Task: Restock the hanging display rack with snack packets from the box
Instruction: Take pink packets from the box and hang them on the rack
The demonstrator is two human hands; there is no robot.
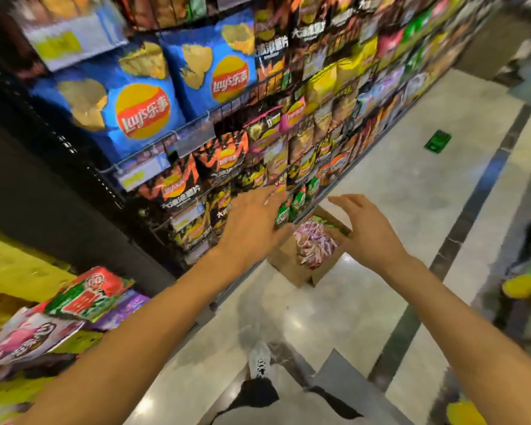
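A brown cardboard box (pixel 292 265) stands open on the floor at the foot of the rack, filled with small pink and purple snack packets (pixel 314 243). The hanging display rack (pixel 258 124) runs along the left, hung with blue, black, yellow and green chip bags. Small green packets (pixel 292 207) hang on its lowest row, just above the box. My left hand (pixel 252 223) reaches forward with fingers spread, close to the green packets, holding nothing. My right hand (pixel 364 230) hovers open over the box's right side, also holding nothing.
Loose snack packets (pixel 83 296) lie piled on a yellow surface at the lower left. A dark shelf post (pixel 52 191) stands left of the rack. The polished aisle floor (pixel 396 185) stretches right, with a green sticker (pixel 437 141). My shoe (pixel 259 360) shows below.
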